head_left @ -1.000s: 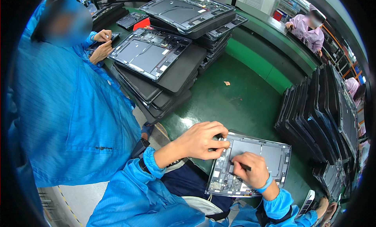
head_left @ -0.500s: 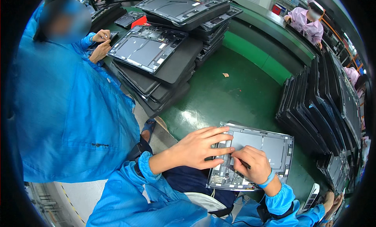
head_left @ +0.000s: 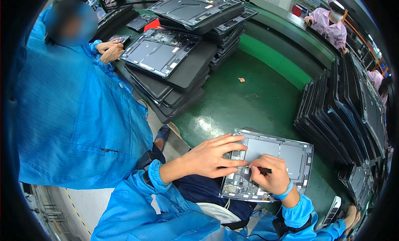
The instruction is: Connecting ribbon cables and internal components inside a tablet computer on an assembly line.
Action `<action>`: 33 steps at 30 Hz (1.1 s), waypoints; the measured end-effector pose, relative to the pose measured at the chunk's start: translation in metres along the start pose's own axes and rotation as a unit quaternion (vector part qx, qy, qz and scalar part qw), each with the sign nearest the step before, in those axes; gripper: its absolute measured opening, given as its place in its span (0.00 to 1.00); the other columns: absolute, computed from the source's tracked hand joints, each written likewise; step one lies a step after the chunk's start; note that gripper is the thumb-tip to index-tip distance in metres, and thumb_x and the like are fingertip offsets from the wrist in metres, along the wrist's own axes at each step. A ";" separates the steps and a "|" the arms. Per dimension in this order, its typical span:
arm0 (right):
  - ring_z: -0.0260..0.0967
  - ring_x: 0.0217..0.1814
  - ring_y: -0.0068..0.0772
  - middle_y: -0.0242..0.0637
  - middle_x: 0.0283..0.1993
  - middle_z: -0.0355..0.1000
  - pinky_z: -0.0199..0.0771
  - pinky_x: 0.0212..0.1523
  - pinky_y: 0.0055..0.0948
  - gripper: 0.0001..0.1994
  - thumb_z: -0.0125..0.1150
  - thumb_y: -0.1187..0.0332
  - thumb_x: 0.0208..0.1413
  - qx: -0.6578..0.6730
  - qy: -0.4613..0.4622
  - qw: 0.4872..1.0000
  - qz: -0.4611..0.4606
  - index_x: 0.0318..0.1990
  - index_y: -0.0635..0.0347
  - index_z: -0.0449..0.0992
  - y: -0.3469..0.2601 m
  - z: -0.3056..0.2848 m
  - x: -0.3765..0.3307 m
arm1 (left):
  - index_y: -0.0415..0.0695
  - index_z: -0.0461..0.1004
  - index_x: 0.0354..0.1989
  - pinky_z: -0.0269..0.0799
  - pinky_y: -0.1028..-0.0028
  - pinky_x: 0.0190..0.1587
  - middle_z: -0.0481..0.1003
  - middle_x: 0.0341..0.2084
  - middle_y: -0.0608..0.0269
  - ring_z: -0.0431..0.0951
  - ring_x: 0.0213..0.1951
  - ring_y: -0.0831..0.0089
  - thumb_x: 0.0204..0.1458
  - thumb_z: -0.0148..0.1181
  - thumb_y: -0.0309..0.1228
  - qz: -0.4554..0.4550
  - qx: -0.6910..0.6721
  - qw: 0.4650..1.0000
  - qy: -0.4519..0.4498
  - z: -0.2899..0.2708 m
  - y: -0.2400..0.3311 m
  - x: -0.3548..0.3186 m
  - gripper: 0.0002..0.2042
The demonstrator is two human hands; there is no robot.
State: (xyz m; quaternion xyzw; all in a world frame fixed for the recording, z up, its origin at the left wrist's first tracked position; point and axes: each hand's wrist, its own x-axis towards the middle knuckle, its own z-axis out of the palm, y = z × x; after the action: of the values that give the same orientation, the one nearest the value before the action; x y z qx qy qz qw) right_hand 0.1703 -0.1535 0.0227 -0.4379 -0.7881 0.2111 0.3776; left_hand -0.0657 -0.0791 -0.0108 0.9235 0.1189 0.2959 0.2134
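Note:
An opened tablet-like device [head_left: 294, 158] lies at the table's near edge, its grey battery plates and circuit parts bare. My left hand [head_left: 214, 156] rests with fingers spread over its left side, fingertips touching the frame and inner parts. Beside those fingertips, my right hand [head_left: 270, 174] pinches a slim black hand tool [head_left: 264, 170], whose exact kind I cannot make out. The tool's back end sticks out past my fingers, while its tip is hidden among the parts near the middle left. A blue band [head_left: 286, 190] circles my right wrist.
Opened devices and black trays form a stack [head_left: 183, 66] at the far left. More black trays stand on edge in a row [head_left: 332, 112] at the right. A co-worker in blue [head_left: 83, 103] is close on my left. A small scrap [head_left: 241, 80] lies on the green tabletop [head_left: 232, 99].
My right hand has turned slightly, and more of the black tool now shows, leaning to the right. My left hand stays in place. The co-worker's hands at the left have shifted a little.

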 end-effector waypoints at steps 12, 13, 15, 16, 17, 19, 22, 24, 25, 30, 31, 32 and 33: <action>0.74 0.24 0.35 0.35 0.25 0.74 0.73 0.25 0.30 0.05 0.67 0.75 0.46 0.041 -0.083 0.996 0.019 0.32 0.58 0.80 -0.001 -0.002 -0.002 | 0.56 0.82 0.47 0.63 0.48 0.65 0.71 0.55 0.57 0.66 0.65 0.52 0.54 0.64 0.40 0.012 -0.032 0.999 -0.010 -0.001 -0.001 -0.003 0.13; 0.74 0.24 0.35 0.35 0.25 0.74 0.73 0.25 0.30 0.05 0.67 0.75 0.46 0.043 -0.083 0.995 0.019 0.32 0.58 0.80 -0.001 -0.003 -0.001 | 0.56 0.82 0.47 0.63 0.48 0.66 0.71 0.55 0.57 0.66 0.65 0.52 0.54 0.64 0.41 0.014 -0.035 0.999 -0.009 -0.001 -0.002 -0.004 0.13; 0.74 0.24 0.36 0.36 0.25 0.75 0.73 0.26 0.30 0.04 0.67 0.74 0.47 0.050 -0.088 0.994 0.051 0.31 0.58 0.81 -0.004 -0.007 0.001 | 0.56 0.82 0.46 0.63 0.48 0.66 0.71 0.55 0.58 0.67 0.64 0.53 0.54 0.64 0.41 0.017 -0.036 0.999 -0.004 -0.002 -0.003 0.000 0.13; 0.74 0.24 0.36 0.36 0.25 0.75 0.73 0.26 0.30 0.04 0.67 0.74 0.47 0.051 -0.089 0.993 0.053 0.31 0.58 0.81 -0.004 -0.005 -0.001 | 0.56 0.82 0.46 0.63 0.48 0.66 0.71 0.55 0.58 0.67 0.64 0.53 0.54 0.64 0.41 0.016 -0.038 0.999 -0.004 -0.002 -0.002 -0.002 0.13; 0.73 0.23 0.35 0.36 0.25 0.75 0.72 0.25 0.30 0.03 0.66 0.75 0.48 0.059 -0.089 0.993 0.056 0.31 0.59 0.80 -0.004 -0.003 -0.003 | 0.56 0.82 0.46 0.63 0.48 0.66 0.71 0.55 0.58 0.67 0.64 0.53 0.54 0.64 0.41 0.017 -0.033 0.999 -0.009 -0.001 0.000 -0.004 0.12; 0.73 0.23 0.35 0.37 0.25 0.75 0.71 0.26 0.30 0.02 0.65 0.75 0.48 0.066 -0.091 0.992 0.059 0.31 0.60 0.80 -0.003 -0.004 -0.001 | 0.55 0.82 0.45 0.64 0.48 0.65 0.71 0.54 0.57 0.68 0.63 0.53 0.54 0.64 0.40 0.021 -0.018 1.000 -0.014 -0.004 0.001 -0.002 0.12; 0.73 0.23 0.34 0.37 0.25 0.75 0.71 0.25 0.30 0.02 0.65 0.75 0.49 0.063 -0.094 0.993 0.035 0.31 0.61 0.80 0.000 -0.003 -0.001 | 0.54 0.81 0.44 0.66 0.48 0.64 0.71 0.54 0.57 0.69 0.62 0.53 0.54 0.64 0.39 0.028 -0.052 0.998 -0.011 -0.002 -0.001 -0.002 0.11; 0.74 0.23 0.36 0.36 0.24 0.74 0.73 0.25 0.30 0.03 0.67 0.75 0.47 0.062 -0.086 0.994 0.028 0.31 0.58 0.80 0.000 -0.002 -0.002 | 0.53 0.81 0.43 0.67 0.49 0.63 0.71 0.53 0.56 0.70 0.61 0.53 0.54 0.64 0.39 0.032 -0.055 0.998 -0.003 -0.001 -0.001 -0.002 0.10; 0.74 0.23 0.36 0.36 0.24 0.74 0.73 0.25 0.30 0.03 0.67 0.74 0.47 0.062 -0.090 0.993 0.042 0.31 0.59 0.80 -0.002 -0.004 -0.001 | 0.53 0.81 0.43 0.67 0.49 0.63 0.71 0.53 0.56 0.70 0.61 0.53 0.54 0.64 0.39 0.032 -0.051 0.998 -0.002 -0.002 -0.001 -0.001 0.10; 0.73 0.21 0.36 0.37 0.23 0.73 0.71 0.23 0.30 0.04 0.67 0.75 0.47 0.094 -0.062 0.989 0.099 0.31 0.60 0.80 -0.003 -0.005 -0.003 | 0.52 0.81 0.43 0.67 0.48 0.62 0.72 0.52 0.56 0.70 0.61 0.53 0.54 0.64 0.39 0.045 -0.024 0.999 -0.002 -0.002 -0.001 -0.001 0.10; 0.73 0.21 0.36 0.37 0.23 0.73 0.71 0.23 0.30 0.04 0.67 0.75 0.47 0.093 -0.063 0.989 0.098 0.31 0.60 0.80 -0.003 -0.006 -0.002 | 0.52 0.81 0.43 0.67 0.48 0.62 0.72 0.52 0.56 0.70 0.61 0.53 0.54 0.64 0.39 0.045 -0.024 0.999 -0.001 -0.002 -0.001 -0.001 0.10; 0.73 0.21 0.36 0.37 0.23 0.73 0.71 0.23 0.31 0.04 0.67 0.75 0.47 0.083 -0.068 0.991 0.079 0.31 0.60 0.80 -0.004 -0.007 0.000 | 0.53 0.81 0.43 0.68 0.48 0.62 0.72 0.52 0.56 0.70 0.61 0.53 0.54 0.64 0.39 0.043 -0.026 0.999 -0.004 -0.002 -0.001 -0.001 0.11; 0.72 0.21 0.36 0.37 0.23 0.73 0.71 0.23 0.31 0.04 0.68 0.76 0.46 0.073 -0.073 0.993 0.062 0.31 0.60 0.80 -0.004 -0.005 -0.002 | 0.53 0.81 0.43 0.68 0.49 0.62 0.72 0.52 0.57 0.70 0.61 0.53 0.54 0.64 0.39 0.040 -0.031 0.999 -0.008 -0.001 0.000 -0.003 0.11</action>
State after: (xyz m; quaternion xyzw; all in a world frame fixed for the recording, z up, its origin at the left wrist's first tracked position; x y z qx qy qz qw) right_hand 0.1727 -0.1573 0.0283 -0.4404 -0.7675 0.3227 0.3359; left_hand -0.0685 -0.0797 -0.0122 0.9230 0.0707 0.3002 0.2303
